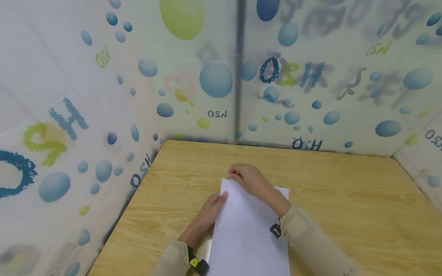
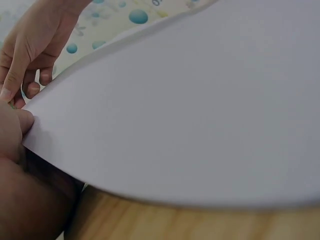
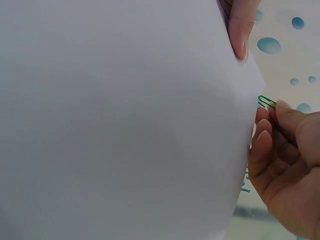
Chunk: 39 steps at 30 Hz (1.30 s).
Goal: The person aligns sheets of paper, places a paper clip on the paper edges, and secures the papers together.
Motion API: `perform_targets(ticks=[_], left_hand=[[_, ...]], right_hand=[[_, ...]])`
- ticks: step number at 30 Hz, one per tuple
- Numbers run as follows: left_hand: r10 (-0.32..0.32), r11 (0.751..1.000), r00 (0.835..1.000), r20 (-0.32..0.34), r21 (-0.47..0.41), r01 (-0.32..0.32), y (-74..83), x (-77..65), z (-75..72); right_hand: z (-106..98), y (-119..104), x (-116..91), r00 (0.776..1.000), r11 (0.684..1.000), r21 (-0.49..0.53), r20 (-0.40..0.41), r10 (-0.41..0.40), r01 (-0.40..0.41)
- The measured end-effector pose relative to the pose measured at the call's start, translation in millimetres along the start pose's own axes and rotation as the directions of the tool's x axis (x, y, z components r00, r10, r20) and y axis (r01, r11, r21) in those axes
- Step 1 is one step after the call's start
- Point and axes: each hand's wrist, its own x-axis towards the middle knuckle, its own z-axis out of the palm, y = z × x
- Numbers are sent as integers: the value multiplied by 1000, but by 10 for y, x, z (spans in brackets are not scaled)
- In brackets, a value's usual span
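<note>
White paper (image 1: 250, 234) is held tilted up off the table, its far left corner raised. My left hand (image 1: 211, 209) grips its left edge near that corner, with the thumb (image 3: 241, 42) on the face toward me. A green paper clip (image 3: 266, 101) is pinched between the thumb and forefinger of my right hand (image 3: 290, 155). The clip's looped end points at the paper's edge, right beside the corner. In the head view my right hand (image 1: 252, 182) reaches across the paper's top, and its fingers mostly hide the clip.
A light wooden table (image 1: 338, 195) lies under the hands. Behind it and on both sides hang pale curtains (image 1: 193, 96) printed with bubbles and letters. Each wrist wears a small dark camera (image 1: 275, 230) on a strap.
</note>
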Motion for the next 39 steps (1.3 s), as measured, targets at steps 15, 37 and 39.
perform_targets(ticks=[15, 37, 39], left_hand=[[13, 1000, 1000, 8, 7, -13, 12, 22, 2], [2, 999, 1000, 26, -50, -1, 50, -13, 1], [-1, 998, 999, 32, -55, 3, 52, -13, 2]], right_hand=[[-21, 18, 51, 999, 998, 46, -14, 46, -46], [-2, -37, -57, 999, 999, -7, -20, 39, -39], [-1, -38, -67, 999, 999, -8, -28, 33, -33]])
